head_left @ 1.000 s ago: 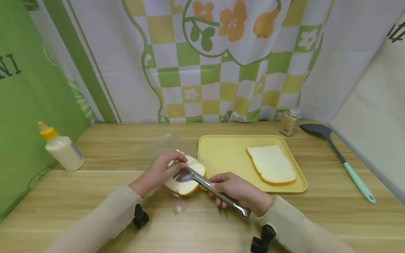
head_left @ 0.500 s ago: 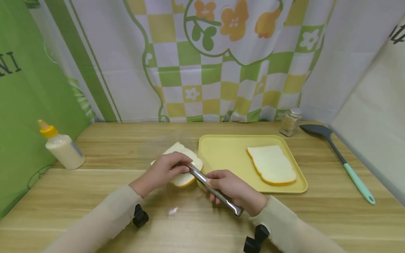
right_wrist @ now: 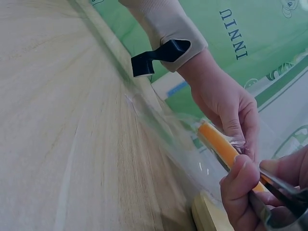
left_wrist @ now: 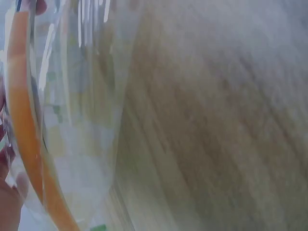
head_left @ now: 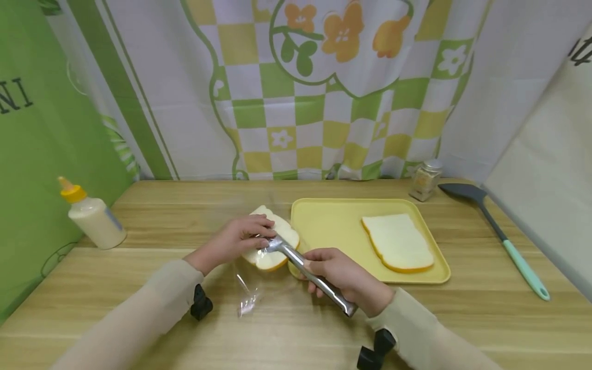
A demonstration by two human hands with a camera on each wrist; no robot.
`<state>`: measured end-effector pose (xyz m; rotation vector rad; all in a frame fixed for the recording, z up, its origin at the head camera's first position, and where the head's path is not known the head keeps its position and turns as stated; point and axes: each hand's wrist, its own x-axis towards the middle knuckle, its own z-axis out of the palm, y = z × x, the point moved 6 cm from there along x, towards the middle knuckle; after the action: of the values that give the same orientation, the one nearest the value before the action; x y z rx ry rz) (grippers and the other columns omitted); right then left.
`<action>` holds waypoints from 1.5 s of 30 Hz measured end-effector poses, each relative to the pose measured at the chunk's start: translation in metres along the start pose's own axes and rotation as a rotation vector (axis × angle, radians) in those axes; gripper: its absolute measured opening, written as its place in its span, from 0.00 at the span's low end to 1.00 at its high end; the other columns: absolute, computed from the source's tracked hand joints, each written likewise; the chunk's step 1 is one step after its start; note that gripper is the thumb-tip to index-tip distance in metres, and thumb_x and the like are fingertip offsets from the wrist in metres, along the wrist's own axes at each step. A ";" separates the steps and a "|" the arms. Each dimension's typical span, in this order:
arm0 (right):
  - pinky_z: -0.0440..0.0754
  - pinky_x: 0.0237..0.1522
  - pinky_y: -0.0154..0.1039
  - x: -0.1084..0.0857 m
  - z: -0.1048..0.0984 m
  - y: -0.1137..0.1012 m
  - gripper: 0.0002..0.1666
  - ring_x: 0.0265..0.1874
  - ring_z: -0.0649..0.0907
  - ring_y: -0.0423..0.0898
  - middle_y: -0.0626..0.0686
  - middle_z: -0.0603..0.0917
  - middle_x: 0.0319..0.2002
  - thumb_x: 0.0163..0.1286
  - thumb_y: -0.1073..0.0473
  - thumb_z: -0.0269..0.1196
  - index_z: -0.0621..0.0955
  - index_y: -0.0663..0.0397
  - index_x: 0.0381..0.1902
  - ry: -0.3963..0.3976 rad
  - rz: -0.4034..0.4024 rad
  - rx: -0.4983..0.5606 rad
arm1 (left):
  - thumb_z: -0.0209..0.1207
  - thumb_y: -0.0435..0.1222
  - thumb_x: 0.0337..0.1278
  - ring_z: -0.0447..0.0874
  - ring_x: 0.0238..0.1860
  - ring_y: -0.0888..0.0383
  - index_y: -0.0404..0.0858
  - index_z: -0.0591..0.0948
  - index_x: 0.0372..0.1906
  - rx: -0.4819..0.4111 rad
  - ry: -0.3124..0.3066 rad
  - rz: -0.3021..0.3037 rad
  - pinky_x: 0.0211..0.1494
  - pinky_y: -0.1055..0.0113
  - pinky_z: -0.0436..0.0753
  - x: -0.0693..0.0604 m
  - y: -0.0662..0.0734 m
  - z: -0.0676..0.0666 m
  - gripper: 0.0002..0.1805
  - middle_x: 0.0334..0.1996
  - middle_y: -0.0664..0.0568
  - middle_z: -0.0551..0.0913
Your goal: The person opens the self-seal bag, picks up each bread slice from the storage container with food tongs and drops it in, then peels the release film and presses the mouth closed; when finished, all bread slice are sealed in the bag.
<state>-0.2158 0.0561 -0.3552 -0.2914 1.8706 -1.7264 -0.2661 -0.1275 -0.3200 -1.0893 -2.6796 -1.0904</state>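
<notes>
Metal tongs [head_left: 319, 281] are gripped midway along by the right hand [head_left: 344, 275], their tips on a bread slice [head_left: 282, 231] inside a clear plastic bag [head_left: 247, 300]. The left hand [head_left: 238, 239] lies over the slice at the tong tips, its fingers curled on the bag. In the right wrist view the left hand [right_wrist: 226, 103] pinches the plastic beside the slice's orange crust [right_wrist: 219, 144]. The slice is tilted, at the left edge of a yellow tray [head_left: 324, 226]. The left wrist view shows its crust [left_wrist: 26, 130] through the plastic.
Another bread slice [head_left: 399, 241] lies on the tray's right side. A squeeze bottle [head_left: 97, 221] stands at the left. Behind the tray's right corner is a glass jar [head_left: 425, 180]; a spatula [head_left: 497, 226] with a mint handle lies at the far right.
The slice and tongs have shifted slightly up from a second ago. In the last half second the left hand has moved a little left, uncovering the tong tips, and more plastic shows below it.
</notes>
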 end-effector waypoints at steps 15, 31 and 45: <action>0.75 0.18 0.29 0.001 -0.002 -0.002 0.20 0.17 0.76 0.39 0.60 0.79 0.33 0.71 0.66 0.48 0.67 0.75 0.56 0.073 -0.005 0.000 | 0.59 0.35 0.58 0.81 0.46 0.54 0.40 0.85 0.39 -0.039 0.212 -0.210 0.50 0.60 0.79 -0.007 -0.005 -0.009 0.08 0.41 0.49 0.84; 0.74 0.17 0.30 0.007 0.004 -0.007 0.19 0.16 0.75 0.40 0.58 0.76 0.31 0.70 0.67 0.48 0.69 0.73 0.56 0.062 -0.061 -0.076 | 0.57 0.30 0.58 0.82 0.35 0.56 0.35 0.83 0.38 -0.125 0.216 -0.123 0.36 0.68 0.82 0.002 0.015 -0.004 0.07 0.37 0.46 0.84; 0.75 0.18 0.29 0.013 0.005 0.005 0.20 0.17 0.77 0.40 0.59 0.77 0.33 0.70 0.66 0.48 0.67 0.76 0.56 -0.033 -0.036 -0.012 | 0.53 0.29 0.62 0.80 0.34 0.59 0.31 0.82 0.41 -0.291 0.135 -0.147 0.36 0.69 0.83 0.001 0.014 0.013 0.09 0.41 0.41 0.82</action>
<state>-0.2230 0.0458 -0.3630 -0.3583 1.8630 -1.7250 -0.2552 -0.1119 -0.3217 -0.8240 -2.5856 -1.5592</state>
